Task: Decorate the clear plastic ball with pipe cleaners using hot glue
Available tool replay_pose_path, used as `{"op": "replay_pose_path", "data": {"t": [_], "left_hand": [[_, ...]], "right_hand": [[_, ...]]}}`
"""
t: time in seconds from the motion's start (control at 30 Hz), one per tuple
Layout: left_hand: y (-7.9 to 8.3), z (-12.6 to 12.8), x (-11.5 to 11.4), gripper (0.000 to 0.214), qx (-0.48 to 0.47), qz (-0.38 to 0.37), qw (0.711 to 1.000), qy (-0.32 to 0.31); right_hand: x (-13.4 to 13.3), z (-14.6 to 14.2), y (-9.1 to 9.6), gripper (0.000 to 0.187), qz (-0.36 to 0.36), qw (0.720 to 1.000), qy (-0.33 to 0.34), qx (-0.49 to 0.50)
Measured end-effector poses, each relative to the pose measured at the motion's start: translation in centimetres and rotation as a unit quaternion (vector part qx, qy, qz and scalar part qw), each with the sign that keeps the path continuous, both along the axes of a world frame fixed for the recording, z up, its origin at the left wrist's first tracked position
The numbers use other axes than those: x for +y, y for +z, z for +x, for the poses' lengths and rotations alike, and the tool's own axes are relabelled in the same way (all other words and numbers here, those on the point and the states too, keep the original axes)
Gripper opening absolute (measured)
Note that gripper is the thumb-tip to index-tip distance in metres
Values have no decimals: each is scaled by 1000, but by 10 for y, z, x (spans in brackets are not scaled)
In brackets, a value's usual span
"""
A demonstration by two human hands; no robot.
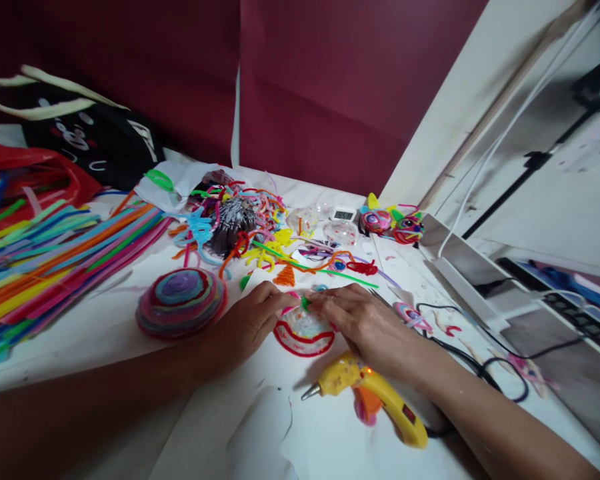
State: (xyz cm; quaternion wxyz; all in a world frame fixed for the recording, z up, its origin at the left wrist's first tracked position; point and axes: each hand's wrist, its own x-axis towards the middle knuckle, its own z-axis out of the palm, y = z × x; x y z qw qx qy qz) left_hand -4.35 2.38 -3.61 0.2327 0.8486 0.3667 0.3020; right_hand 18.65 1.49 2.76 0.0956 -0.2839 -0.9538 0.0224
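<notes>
Both hands meet over a clear rounded plastic piece (307, 323), whose near side carries a curved red pipe cleaner (305, 353). My left hand (260, 312) is closed at its left edge, beside a bit of pink pipe cleaner (291, 301). On the right side, my right hand (355, 317) presses its fingertips together at a small green piece (305, 303) on top. Just below the right hand, a yellow hot glue gun (365, 390) lies with its metal nozzle pointing left. A dome coiled from colourful pipe cleaners (181, 301) rests left of the left hand.
Bundles of pipe cleaners (80, 260) spread over the left side, near a black bag (87, 137). Behind the hands are a tangled pipe cleaner pile (265, 207), a small digital display (343, 214) and decorated balls (393, 225). A black cable (480, 363) loops at right.
</notes>
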Motion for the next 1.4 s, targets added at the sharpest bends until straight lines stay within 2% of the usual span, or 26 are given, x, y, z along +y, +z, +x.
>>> {"op": "replay_pose_path", "data": {"t": [0.63, 0.8, 0.93, 1.23, 1.4], "left_hand": [[-3, -1, -1, 30, 5, 20, 1000, 1], [-2, -2, 0, 29, 18, 3, 1000, 3], [-5, -3, 1, 29, 4, 16, 1000, 1], [-1, 0, -2, 31, 19, 18, 1000, 2], [-6, -2, -2, 31, 14, 44, 999, 8]], "right_hand": [[1, 2, -3, 27, 35, 999, 12, -3], [1, 1, -1, 26, 15, 1000, 5, -6], [1, 0, 0, 27, 10, 1000, 0, -10], [1, -1, -5, 25, 43, 999, 9, -7], [2, 0, -3, 24, 48, 999, 18, -1]]}}
